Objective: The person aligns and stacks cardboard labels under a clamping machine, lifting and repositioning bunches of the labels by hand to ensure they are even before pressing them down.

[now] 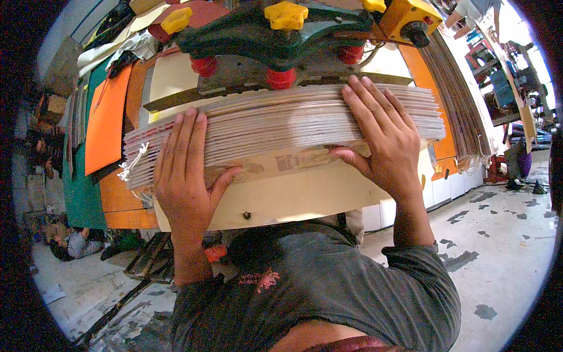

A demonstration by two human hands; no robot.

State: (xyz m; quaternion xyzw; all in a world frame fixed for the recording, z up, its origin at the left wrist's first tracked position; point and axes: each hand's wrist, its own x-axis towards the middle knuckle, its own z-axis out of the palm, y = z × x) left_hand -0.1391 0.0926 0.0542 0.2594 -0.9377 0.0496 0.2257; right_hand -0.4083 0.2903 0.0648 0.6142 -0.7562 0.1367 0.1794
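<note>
A thick stack of thin, greyish-white sheets (275, 120) lies before me, its many edges facing me. White string (138, 158) hangs in knots from the stack's left end. My left hand (185, 179) rests on the left part of the edges, fingers stretched out and thumb apart. On the right part lies my right hand (390, 144), also flat, its fingers spread and its thumb along the lower edge. Beneath is a cream board (281, 202). Just beyond the stack stands a dark green metal clamp frame (234, 41) with yellow star knobs (285, 16) and red round pads (281, 78).
An orange sheet (108, 123) lies left on a green surface (83, 196). To the right is another bundle of brownish layers (463, 100) with string ends. A yellow control box (407, 23) with a black knob sits at the upper right. A person (82, 243) is at far left.
</note>
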